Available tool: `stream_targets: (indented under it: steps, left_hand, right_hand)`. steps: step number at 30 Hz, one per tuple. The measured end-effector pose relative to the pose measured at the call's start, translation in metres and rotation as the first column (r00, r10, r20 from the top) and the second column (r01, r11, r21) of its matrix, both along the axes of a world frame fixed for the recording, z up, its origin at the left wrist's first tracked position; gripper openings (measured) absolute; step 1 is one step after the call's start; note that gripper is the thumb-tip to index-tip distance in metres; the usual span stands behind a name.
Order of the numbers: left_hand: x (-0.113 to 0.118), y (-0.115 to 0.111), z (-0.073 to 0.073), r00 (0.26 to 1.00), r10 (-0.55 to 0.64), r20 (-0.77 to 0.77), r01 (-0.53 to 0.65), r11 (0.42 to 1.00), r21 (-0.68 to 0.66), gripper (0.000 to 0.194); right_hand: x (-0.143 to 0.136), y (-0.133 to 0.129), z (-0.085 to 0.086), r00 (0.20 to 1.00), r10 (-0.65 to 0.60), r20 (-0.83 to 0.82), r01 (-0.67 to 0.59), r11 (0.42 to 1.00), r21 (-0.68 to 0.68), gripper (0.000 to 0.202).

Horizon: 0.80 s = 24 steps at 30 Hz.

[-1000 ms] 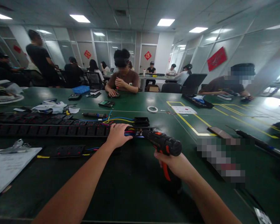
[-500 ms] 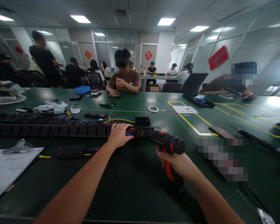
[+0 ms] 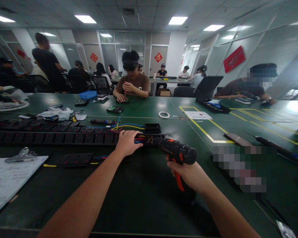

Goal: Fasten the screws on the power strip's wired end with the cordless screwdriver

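Note:
My left hand (image 3: 127, 143) is wrapped over the right part of a long black power strip (image 3: 64, 138), next to its exposed coloured wires (image 3: 139, 138). In my right hand (image 3: 185, 172) is a black and orange power drill (image 3: 176, 150), held by its handle. The drill's front end points left, at the metal-terminal part (image 3: 150, 140) at the strip's end; the exact contact is hard to make out. Blue and yellow wires run behind the strip to a small black box (image 3: 152, 127). A shorter socket strip (image 3: 74, 159) lies nearer me on the left.
A clipboard with paper (image 3: 12, 175) is at the left. Behind the strip are a pen-like tool (image 3: 101, 122) and a white ring (image 3: 164, 114). A black tray (image 3: 212, 105) and a long tool (image 3: 280, 150) lie right. Across the table a person (image 3: 131, 81) works.
Both hands and the drill stay nearly in place. The view has shifted very slightly.

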<state>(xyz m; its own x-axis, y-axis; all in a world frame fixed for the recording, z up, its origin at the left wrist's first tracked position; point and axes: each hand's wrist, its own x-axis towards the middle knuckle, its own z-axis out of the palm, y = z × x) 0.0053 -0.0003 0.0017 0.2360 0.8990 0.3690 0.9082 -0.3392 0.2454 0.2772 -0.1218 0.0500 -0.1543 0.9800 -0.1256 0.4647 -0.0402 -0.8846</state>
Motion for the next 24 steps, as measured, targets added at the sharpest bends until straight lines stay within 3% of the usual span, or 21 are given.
stream_targets:
  steps: [24]
  left_hand:
    - [0.0034,-0.0010,0.0011,1.000,-0.011,0.022,0.011,1.000,-0.018,0.055]
  right_hand:
    - [-0.0025,-0.0049,0.0002,0.993,-0.030,0.116,0.021,0.996,0.083,0.020]
